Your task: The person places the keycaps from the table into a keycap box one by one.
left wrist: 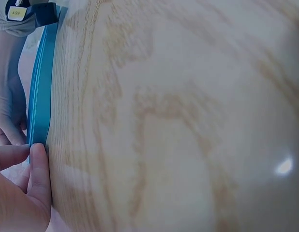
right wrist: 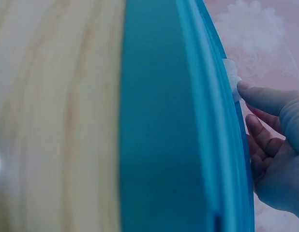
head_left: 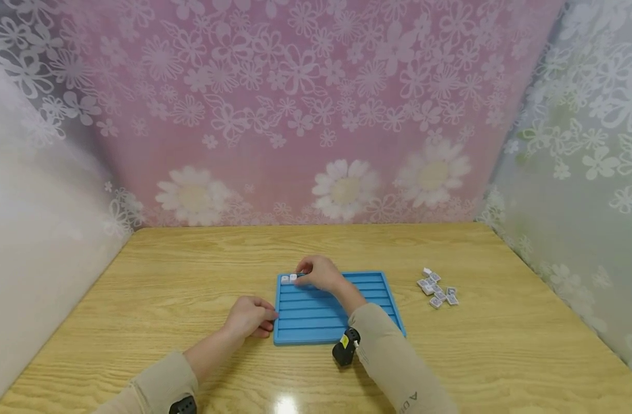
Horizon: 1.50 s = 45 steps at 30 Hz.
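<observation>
A blue tray (head_left: 316, 335) with several long ridged rows lies on the table. Two small white tiles (head_left: 284, 280) sit side by side in the far left corner of its top row. My right hand (head_left: 321, 273) reaches over the far edge and pinches the right one of these tiles, thumb tip against it. In the right wrist view the thumb (right wrist: 268, 99) meets the white tile (right wrist: 235, 87) at the rim, the other fingers curled behind. My left hand (head_left: 249, 317) holds the tray's left edge; thumb and a fingertip (left wrist: 38, 152) meet at the blue rim (left wrist: 40, 96).
Several loose white tiles (head_left: 435, 289) lie scattered on the wooden table (head_left: 191, 264) to the right of the tray. A flowered curtain (head_left: 295, 144) stands behind the table, with pale patterned panels at both sides. A black camera (head_left: 345, 348) on the right wrist hangs over the tray's near edge.
</observation>
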Each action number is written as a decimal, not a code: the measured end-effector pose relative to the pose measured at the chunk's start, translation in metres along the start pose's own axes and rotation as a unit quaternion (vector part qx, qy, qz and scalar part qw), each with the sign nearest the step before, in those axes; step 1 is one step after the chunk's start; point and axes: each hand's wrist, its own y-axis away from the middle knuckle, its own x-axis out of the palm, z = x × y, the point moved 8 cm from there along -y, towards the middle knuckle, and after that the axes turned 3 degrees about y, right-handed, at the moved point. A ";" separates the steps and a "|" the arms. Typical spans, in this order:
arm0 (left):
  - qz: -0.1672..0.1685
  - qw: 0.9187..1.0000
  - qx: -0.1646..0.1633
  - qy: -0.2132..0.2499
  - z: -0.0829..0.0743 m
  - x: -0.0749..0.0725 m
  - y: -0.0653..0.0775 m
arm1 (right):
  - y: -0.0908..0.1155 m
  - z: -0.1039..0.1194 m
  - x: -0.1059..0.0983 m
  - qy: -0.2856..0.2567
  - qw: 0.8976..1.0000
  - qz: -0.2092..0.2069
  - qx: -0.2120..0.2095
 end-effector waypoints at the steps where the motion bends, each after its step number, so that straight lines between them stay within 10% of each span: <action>1: -0.001 1.000 0.000 0.001 0.000 0.000 0.000 | 0.000 0.000 -0.002 -0.005 1.000 -0.001 0.000; 19: 0.001 1.000 -0.002 0.001 -0.003 -0.001 0.002 | 0.038 -0.025 -0.085 -0.007 0.999 -0.039 -0.033; 45: 0.008 1.000 -0.004 -0.006 -0.003 0.001 0.005 | 0.138 -0.138 -0.195 0.017 0.996 -0.071 0.052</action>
